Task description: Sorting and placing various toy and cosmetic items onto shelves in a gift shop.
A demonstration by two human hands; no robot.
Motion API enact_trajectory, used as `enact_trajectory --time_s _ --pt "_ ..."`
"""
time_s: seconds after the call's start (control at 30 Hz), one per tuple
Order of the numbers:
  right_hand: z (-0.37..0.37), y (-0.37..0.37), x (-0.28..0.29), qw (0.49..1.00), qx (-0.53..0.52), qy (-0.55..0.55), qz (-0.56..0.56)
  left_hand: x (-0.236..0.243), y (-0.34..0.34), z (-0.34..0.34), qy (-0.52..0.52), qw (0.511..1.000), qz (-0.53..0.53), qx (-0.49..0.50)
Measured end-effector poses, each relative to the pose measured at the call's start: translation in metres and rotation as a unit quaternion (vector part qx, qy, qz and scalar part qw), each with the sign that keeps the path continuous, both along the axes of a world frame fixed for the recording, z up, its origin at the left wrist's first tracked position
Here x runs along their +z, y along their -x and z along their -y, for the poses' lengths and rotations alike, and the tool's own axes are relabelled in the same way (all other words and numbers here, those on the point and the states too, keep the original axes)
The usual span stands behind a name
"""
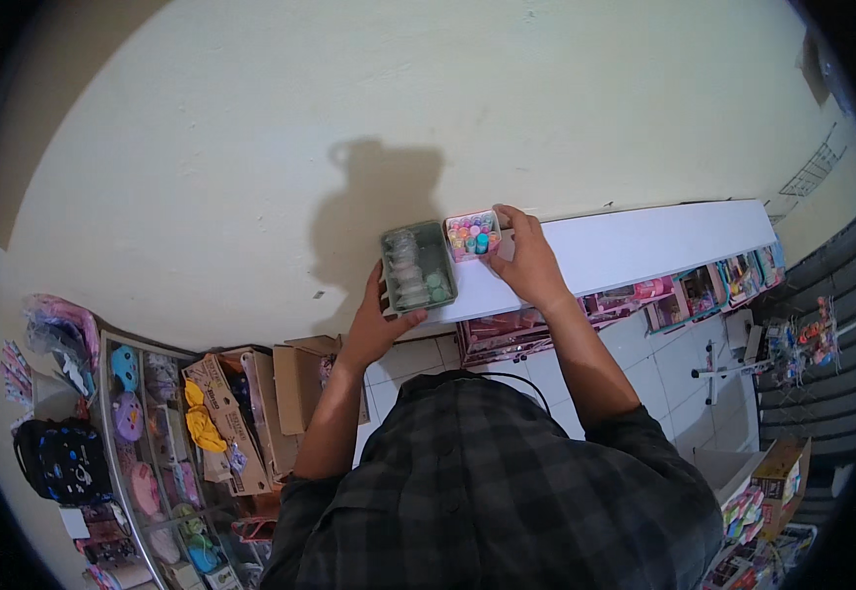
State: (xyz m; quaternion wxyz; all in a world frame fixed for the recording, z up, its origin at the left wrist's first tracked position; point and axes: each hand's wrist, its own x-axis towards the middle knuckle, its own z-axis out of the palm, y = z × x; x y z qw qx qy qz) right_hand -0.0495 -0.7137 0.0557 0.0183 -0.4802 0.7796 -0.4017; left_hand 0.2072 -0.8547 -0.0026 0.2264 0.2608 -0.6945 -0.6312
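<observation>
At the left end of the white shelf top [635, 239] stands a green plastic basket [442, 285] holding clear round containers and a few pale green items. My left hand [380, 323] grips its near left corner, with the thumb along the near side and the fingers at the left wall. Beside the basket, a small pink and white box [471, 256] is filled with several small colourful capped bottles. My right hand [523, 258] is closed around the box's right side, thumb at the near corner and fingers at the far one.
Pink goods and bins line the shelves under the white top. At lower left are a glass display case [148, 413] with plush items, open cardboard boxes [226, 418] and a black backpack [62, 462]. A metal rack [804, 344] stands at the right. The wall [349, 79] rises behind the shelf.
</observation>
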Motion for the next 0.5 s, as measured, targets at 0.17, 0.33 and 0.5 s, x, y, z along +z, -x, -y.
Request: enact_trajectory --time_s 0.17,0.33,0.5 --pt "0.018 0.003 -0.028 0.993 0.040 0.022 0.105 -0.003 0.004 -0.003 -0.025 0.999 -0.043 -0.007" --pt "0.026 -0.003 -0.033 0.993 0.020 0.034 0.110 -0.003 0.006 0.000 -0.011 0.999 -0.035 -0.021" --pt "0.027 -0.004 -0.033 0.995 0.018 0.029 0.095 0.000 0.004 0.002 -0.004 0.999 -0.026 -0.023"
